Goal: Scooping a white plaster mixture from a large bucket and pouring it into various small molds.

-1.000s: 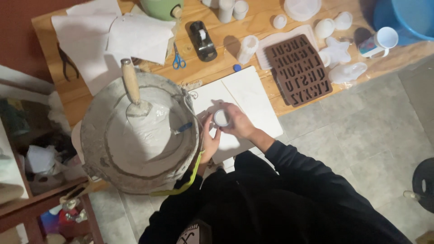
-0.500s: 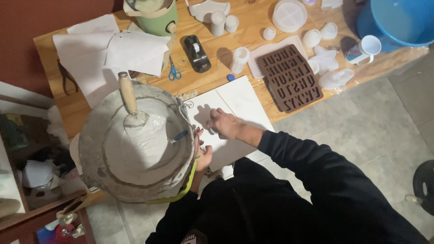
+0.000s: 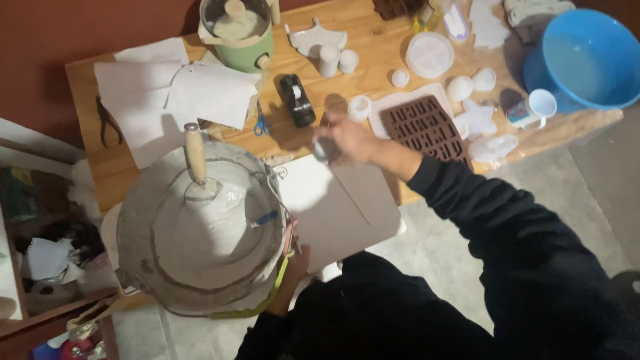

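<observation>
My right hand [image 3: 349, 139] reaches out over the wooden table [image 3: 373, 50] and holds a small white cast piece [image 3: 322, 151] above the top edge of a white board [image 3: 337, 207]. My left hand [image 3: 293, 261] rests at the rim of a large grey bucket [image 3: 200, 230] full of white plaster, near its green handle. A trowel with a wooden handle [image 3: 195, 155] stands in the plaster. A brown letter mould [image 3: 427, 127] lies just right of my right hand.
On the table are a green pot [image 3: 237, 30], white paper sheets [image 3: 173, 100], blue scissors [image 3: 261, 124], a black tape dispenser [image 3: 297, 100], pliers [image 3: 107, 120], small white cups and moulds, a white mug [image 3: 539, 107] and a blue basin [image 3: 587, 60]. Shelves with clutter stand at left.
My right hand has lifted off the white board and moved up toward the table, carrying the small white piece. My left hand let go of it and dropped to the bucket rim.
</observation>
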